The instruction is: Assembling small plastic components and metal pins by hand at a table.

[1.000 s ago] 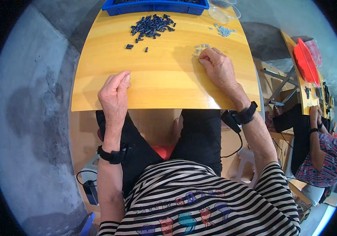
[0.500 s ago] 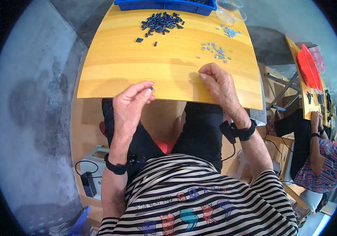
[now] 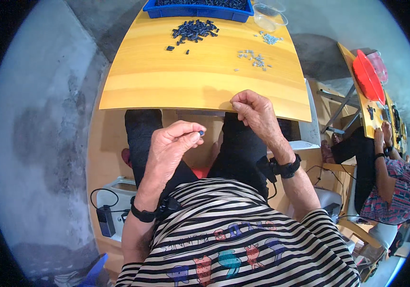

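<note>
My left hand (image 3: pixel 169 150) is over my lap, just off the table's near edge. Its thumb and forefinger pinch a small dark cylindrical piece (image 3: pixel 201 133), with only the end showing. To the right, by the front edge of the yellow wooden table (image 3: pixel 167 86), my right hand (image 3: pixel 258 115) has thumb and forefinger pressed together. Whatever lies between those fingertips is hidden. Farther back lies a heap of short black cylindrical pieces (image 3: pixel 194 31), with a few loose ones before it. Small silvery metal pieces (image 3: pixel 257 61) are scattered on the right, beyond my right hand.
A blue tray (image 3: pixel 200 13) full of dark pieces stands at the far edge, beside clear plastic tubs (image 3: pixel 269 21). Another silvery cluster (image 3: pixel 270 38) lies near them. At right, a co-worker (image 3: pixel 391 186) sits at a second table with a red basin (image 3: pixel 368 79).
My left hand has moved right and nearer to my body with the dark piece, leaving the table edge. My right hand has drawn back toward the front edge. The view has shifted slightly.
</note>
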Demonstrator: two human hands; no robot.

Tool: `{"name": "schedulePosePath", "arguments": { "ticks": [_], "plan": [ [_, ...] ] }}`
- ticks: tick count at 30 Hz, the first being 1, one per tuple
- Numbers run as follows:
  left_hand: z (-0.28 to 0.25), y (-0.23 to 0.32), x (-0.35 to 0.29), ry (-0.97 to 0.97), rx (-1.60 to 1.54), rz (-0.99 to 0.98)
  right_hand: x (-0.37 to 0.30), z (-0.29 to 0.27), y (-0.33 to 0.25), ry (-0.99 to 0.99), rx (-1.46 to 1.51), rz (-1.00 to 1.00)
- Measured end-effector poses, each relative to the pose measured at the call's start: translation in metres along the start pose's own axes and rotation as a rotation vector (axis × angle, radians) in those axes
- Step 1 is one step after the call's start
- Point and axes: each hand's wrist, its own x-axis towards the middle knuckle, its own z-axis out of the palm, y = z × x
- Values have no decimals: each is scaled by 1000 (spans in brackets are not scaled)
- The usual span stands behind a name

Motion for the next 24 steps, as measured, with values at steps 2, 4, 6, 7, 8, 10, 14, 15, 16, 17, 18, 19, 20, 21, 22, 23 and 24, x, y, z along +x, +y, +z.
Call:
{"name": "schedulePosePath", "arguments": {
  "ticks": [2,4,6,7,8,10,14,15,16,17,18,19,20,21,22,23,24],
  "plan": [
    [-7,1,-9,13,-67,17,0,-5,-1,20,-106,-52],
    [-12,3,-17,24,-79,13,8,-12,5,214,-566,-610],
    [-17,6,-24,28,-89,6,10,-16,4,220,-587,-643],
    [-18,9,-27,32,-89,11,10,-15,1,220,-603,-672],
    [-18,11,-30,36,-109,12,6,-14,-3,217,-602,-678],
    [-18,18,-36,42,-129,16,-7,-10,-16,70,-287,-210],
    [-10,32,-41,27,-106,83,-18,-5,-31,-36,95,58],
    [-8,33,-42,27,-75,98,-17,-4,-31,4,11,-4],
    [-6,34,-43,27,-74,97,-15,-4,-32,43,-73,-65],
    [-4,35,-44,25,-38,121,-10,-7,-28,42,-72,-64],
    [-3,35,-46,22,-2,146,-3,-14,-19,129,-314,-255],
    [-2,36,-49,23,-2,143,0,-19,-14,214,-557,-447],
    [-2,37,-51,24,21,156,1,-23,-9,219,-529,-460],
    [-1,38,-54,24,45,169,-1,-26,-5,218,-529,-458],
    [-2,39,-56,22,4,171,-5,-27,-7,175,-482,-384],
    [-3,39,-59,22,3,168,-10,-28,-7,133,-435,-311],
    [-5,39,-62,18,40,171,-15,-26,-5,132,-435,-308]
  ]
}}
